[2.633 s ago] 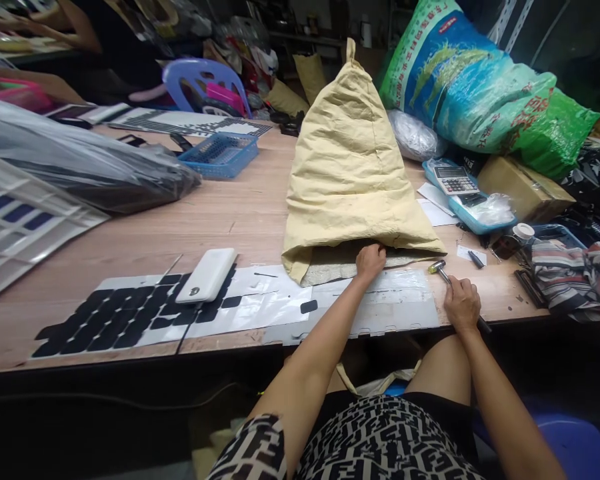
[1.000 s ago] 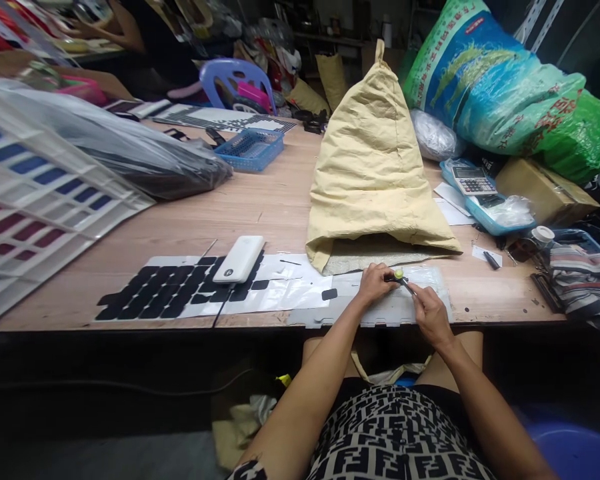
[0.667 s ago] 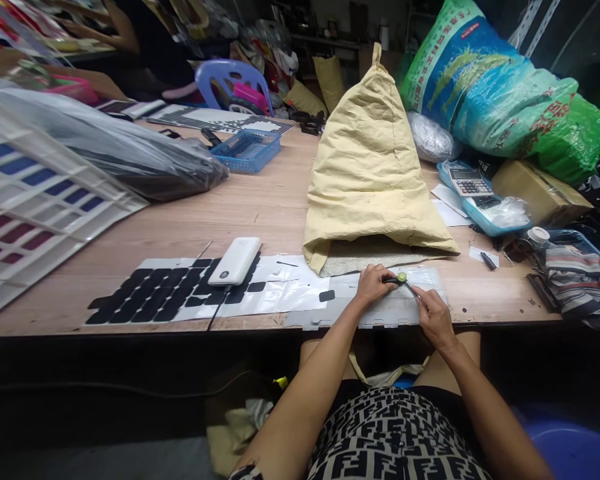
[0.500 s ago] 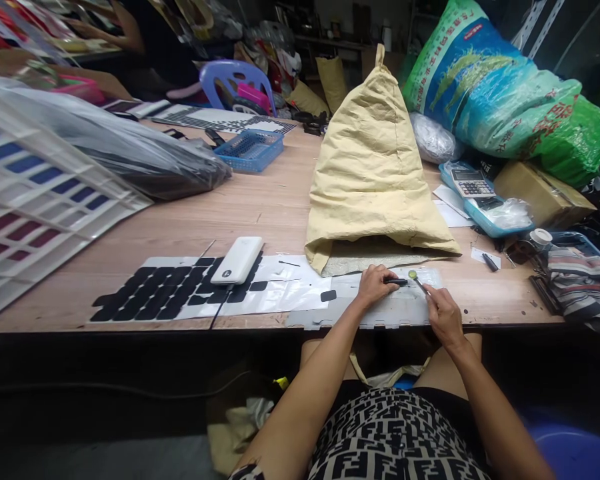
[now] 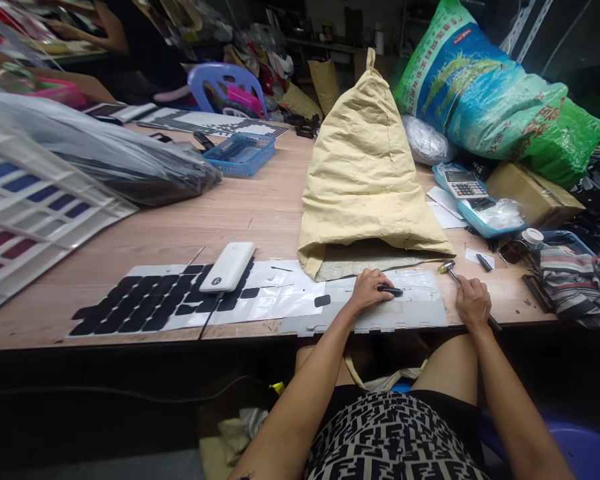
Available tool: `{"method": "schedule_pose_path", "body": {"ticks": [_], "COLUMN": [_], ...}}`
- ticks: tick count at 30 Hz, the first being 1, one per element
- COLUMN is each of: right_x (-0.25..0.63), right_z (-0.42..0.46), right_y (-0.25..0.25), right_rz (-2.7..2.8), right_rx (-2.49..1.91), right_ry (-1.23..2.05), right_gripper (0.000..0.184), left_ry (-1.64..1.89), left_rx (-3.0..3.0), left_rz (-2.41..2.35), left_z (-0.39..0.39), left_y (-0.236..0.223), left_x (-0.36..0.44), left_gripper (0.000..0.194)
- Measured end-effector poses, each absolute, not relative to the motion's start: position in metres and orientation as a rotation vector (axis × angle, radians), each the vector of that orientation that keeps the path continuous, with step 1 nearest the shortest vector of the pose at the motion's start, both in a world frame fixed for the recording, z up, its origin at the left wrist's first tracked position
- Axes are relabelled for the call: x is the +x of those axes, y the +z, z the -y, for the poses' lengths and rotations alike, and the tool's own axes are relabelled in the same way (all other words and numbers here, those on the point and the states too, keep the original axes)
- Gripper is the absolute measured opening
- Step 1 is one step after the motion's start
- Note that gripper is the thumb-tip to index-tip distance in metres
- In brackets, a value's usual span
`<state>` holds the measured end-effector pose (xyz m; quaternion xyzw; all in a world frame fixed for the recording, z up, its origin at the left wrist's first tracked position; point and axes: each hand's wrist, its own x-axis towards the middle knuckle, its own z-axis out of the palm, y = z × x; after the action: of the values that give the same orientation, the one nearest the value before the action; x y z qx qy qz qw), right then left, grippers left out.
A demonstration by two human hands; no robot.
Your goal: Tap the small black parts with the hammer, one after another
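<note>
My left hand [image 5: 369,289] is closed on a small black cylindrical piece [image 5: 391,291], which it holds against a translucent plastic mat [image 5: 415,312] at the table's front edge. To the right of it, my right hand [image 5: 474,303] grips a small hammer [image 5: 447,268] with a yellowish-green face and a metal neck. The hammer's dark handle end shows below my right hand. Left of the mat lies a white sheet [image 5: 285,293] with rows of black rounded pads [image 5: 145,297]. A white power bank [image 5: 227,267] with a cable rests on the pads.
Behind my hands stands a beige cloth bag [image 5: 367,167]. At right are a blue tray [image 5: 500,227] with a calculator [image 5: 465,185], a cardboard box [image 5: 533,190] and a striped cloth [image 5: 580,280]. A blue basket [image 5: 247,157] and a white crate [image 5: 45,220] sit left. Another person works far left.
My right hand has moved right with the hammer, away from the black piece. My left hand keeps its hold on the piece. The whole view has shifted slightly.
</note>
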<state>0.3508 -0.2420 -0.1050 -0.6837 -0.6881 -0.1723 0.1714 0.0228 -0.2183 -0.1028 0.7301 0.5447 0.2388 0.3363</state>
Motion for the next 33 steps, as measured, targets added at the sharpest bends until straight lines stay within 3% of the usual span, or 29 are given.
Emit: {"method": "schedule_pose_path", "body": {"ticks": [6,14,19,22,28,33], "right_x": [0.35,0.347,0.346,0.345,0.345,0.346], "right_z": [0.243,0.243,0.244,0.244,0.245,0.245], "right_y": [-0.106,-0.108,-0.108,-0.108,-0.107,-0.108], "right_rz": [1.959,1.961,1.965,1.969,1.963,1.952], "right_rx": [-1.977,-1.989,-2.009,-2.016,-2.0,-2.001], "right_ry": [-0.474,-0.508,-0.515,-0.508,-0.435,-0.398], "right_gripper": [0.034,0.036,0.036,0.036,0.035,0.034], "left_ry": [0.512,0.555,0.778,0.831,0.634,0.43], "left_rx": [2.035,2.167,1.997,1.909,1.823,1.755], "left_rz": [-1.123,-1.188,-1.318,-1.56,-1.913,-1.959], "left_z": [0.275,0.332,0.281,0.229,0.138,0.11], "left_y": [-0.102,-0.107,-0.097,-0.094,-0.088,-0.089], "left_x": [0.007,0.012,0.031,0.055,0.109,0.128], "left_gripper": [0.02,0.024,0.011,0.019,0.037,0.028]}}
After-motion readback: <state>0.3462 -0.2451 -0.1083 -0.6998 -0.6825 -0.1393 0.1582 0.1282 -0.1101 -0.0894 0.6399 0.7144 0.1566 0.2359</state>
